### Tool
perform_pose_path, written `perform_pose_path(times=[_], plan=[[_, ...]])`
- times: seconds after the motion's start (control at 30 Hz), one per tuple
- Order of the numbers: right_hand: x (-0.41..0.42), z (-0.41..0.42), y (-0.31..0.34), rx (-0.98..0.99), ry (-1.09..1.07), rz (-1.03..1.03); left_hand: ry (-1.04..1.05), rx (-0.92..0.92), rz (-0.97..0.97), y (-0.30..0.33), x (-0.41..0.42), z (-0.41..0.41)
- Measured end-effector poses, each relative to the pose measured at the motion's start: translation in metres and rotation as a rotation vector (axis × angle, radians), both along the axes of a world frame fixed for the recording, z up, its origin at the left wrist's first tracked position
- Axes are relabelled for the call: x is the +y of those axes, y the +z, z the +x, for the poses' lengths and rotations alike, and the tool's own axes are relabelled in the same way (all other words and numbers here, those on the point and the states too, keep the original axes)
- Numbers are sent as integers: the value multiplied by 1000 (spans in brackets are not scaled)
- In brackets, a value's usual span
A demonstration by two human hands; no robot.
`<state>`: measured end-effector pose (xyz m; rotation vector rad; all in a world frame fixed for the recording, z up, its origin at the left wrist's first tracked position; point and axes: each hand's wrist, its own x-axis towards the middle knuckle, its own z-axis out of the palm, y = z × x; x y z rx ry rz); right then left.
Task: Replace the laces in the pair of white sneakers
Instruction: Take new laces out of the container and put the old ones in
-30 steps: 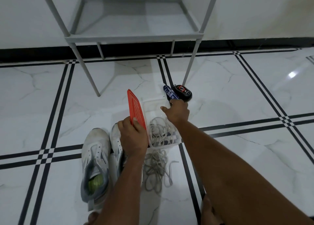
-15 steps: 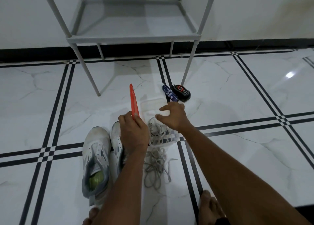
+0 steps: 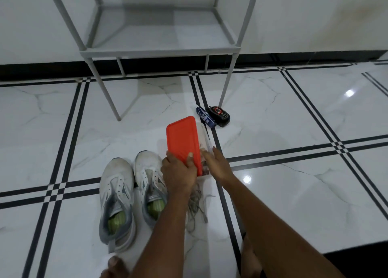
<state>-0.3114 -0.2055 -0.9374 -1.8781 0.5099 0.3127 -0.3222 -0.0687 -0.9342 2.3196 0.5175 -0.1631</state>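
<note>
Head view: your left hand [image 3: 178, 170] grips the red lid [image 3: 183, 140] over the clear box [image 3: 205, 152]; your right hand [image 3: 216, 162], fingers straight, steadies its side. Seat the lid squarely. White sneakers [image 3: 134, 193] lie unlaced on the floor beside loose laces [image 3: 196, 204].

The lid [image 3: 182, 140] sits over the box [image 3: 205, 149] beyond the left hand [image 3: 178, 172], sneakers [image 3: 134, 196] left of it, loose laces [image 3: 196, 204] behind.

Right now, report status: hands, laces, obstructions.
Left hand grips red lid over clear box; right hand steadies box. Loose laces beside unlaced sneakers. Nothing blocking.
</note>
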Motion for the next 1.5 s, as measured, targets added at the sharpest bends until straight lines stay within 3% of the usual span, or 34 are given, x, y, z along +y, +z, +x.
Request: perform_pose_path(times=[0.2,0.4,0.5,0.73,0.83,1.17,1.4,1.5], plan=[[-2,2,-15,34,-69,59,3,10,-57,2,0,6],[-9,-12,-38,-44,13,-107,-49,-47,27,-7,10,8],[-5,-15,-34,-64,34,-160,-53,-101,-31,-13,8,7],[9,-18,-38,-142,114,-237,212,-100,-196,-19,2,0],[8,-18,-32,-150,92,-290,270,-127,-179,-15,0,4],[0,5,-40,-125,-23,-164,3,-181,-138,-23,-6,14],[-6,9,-42,-105,135,-163,18,-108,-224,-27,2,12],[-8,7,-44,-64,88,-147,47,-94,-300,-32,7,14]])
